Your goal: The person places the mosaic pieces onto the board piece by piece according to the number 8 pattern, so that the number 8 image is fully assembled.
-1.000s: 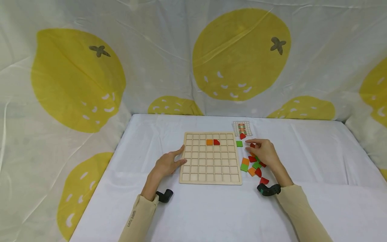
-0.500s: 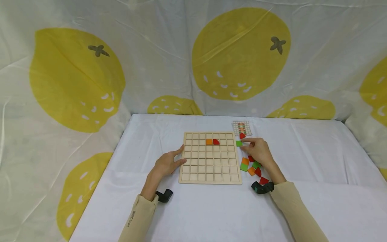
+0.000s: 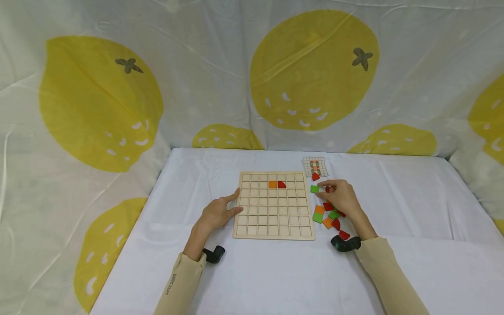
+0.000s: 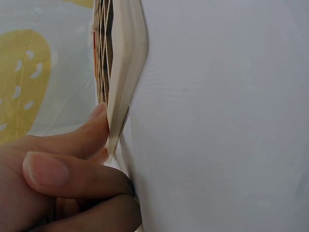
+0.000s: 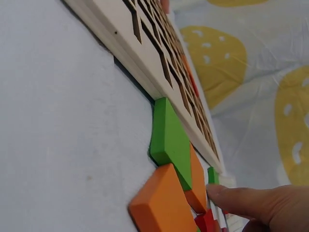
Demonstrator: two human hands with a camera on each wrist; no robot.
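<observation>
Left hand (image 3: 217, 213): loose, touching left edge of the board (image 3: 274, 211) | board: flat on the bench (image 3: 275, 275), about as long as wide, side edges pointing ahead | green square (image 3: 314, 189): just right of board, one side facing it | right hand (image 3: 341, 197): pinching green square

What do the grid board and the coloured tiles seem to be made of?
Grid board: likely wood or plywood, matte and apparently unpainted, judging by its pale tan edge.
Coloured tiles: probably painted wood, smooth, with solid colour covering faces and edges alike; plastic can't be ruled out.
</observation>
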